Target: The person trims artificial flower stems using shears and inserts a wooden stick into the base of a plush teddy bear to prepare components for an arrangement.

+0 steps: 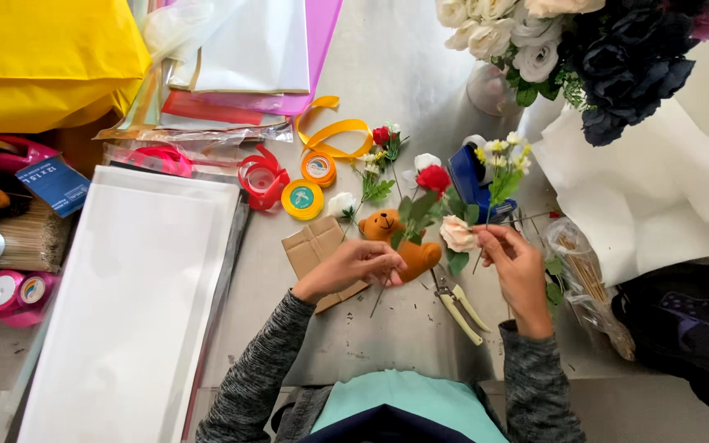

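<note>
left hand [353,264]: closed in a pinch grip on the stems under an orange toy bear [400,239], which is held just above the desk [387,328], near the middle of the view.
right hand [519,264]: fingers pinched shut on a thin green stem topped with small yellow-white flowers [504,157]; a cream rose [457,233] and a red rose [433,177] are bunched between the two hands.
packages: a big yellow bag [43,57] is parked top left, a tall stack of white sheets [137,303] is laid down the left side, and a small blue card [57,185] is tucked beside it.
labels: two round ribbon spools, orange [318,168] and yellow [302,199], are seen with round centre stickers; pink spools [14,294] are set at the far left.
other bits: a flat brown cardboard piece [313,250] is lying under the left wrist, and cream-handled snips [458,303] are left between the forearms.
hard to make out: the bear's lower half is covered by leaves and fingers; the vase bouquet of white and dark flowers [584,41] is cut off at the top edge; a clear bag of sticks [588,283] is only partly seen.
surface: a grey, scuffed desk, crowded with wrapping paper [658,189] on the right.
</note>
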